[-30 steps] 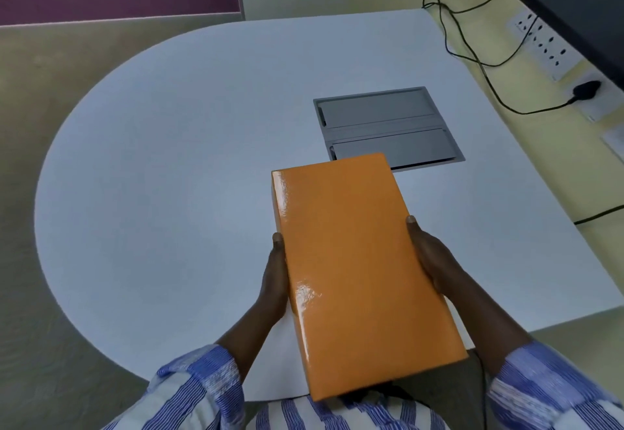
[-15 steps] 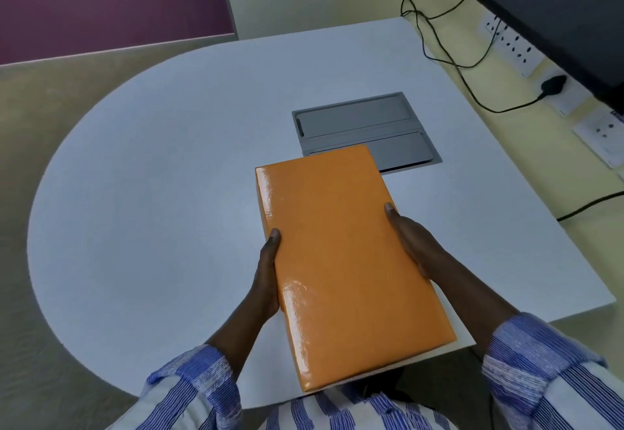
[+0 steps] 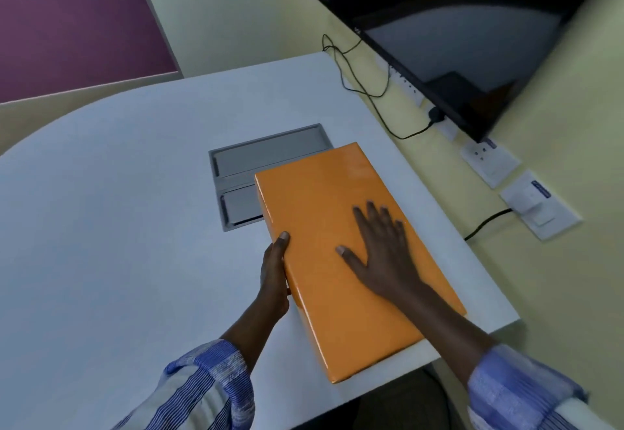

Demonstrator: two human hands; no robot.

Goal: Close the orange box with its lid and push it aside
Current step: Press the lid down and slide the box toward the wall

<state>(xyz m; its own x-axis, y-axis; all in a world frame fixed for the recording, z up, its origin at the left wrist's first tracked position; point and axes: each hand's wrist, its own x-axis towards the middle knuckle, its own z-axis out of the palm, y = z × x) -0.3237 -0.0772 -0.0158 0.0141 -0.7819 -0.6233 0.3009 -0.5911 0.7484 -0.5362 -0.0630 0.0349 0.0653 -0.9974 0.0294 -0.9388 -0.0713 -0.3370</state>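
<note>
From my head camera, my right hand [image 3: 381,250] lies flat and open, fingers spread, palm down on top of the glossy orange rectangular cardboard box [image 3: 337,254], whose lid is on. My left hand [image 3: 275,272] presses against the box's long left side, thumb hooked on the top edge; I cannot tell how my other fingers sit, since they are hidden against the side. The box rests on the pale grey rounded table [image 3: 118,227], its near corner overhanging the table's edge below my right wrist. Just beyond my left thumb, the box covers part of a grey metal recessed cable hatch [image 3: 266,156]. Past my right fingertips, black cables [image 3: 371,99] trail to white wall sockets [image 3: 489,163] under a dark wall-mounted screen [image 3: 456,24].
</note>
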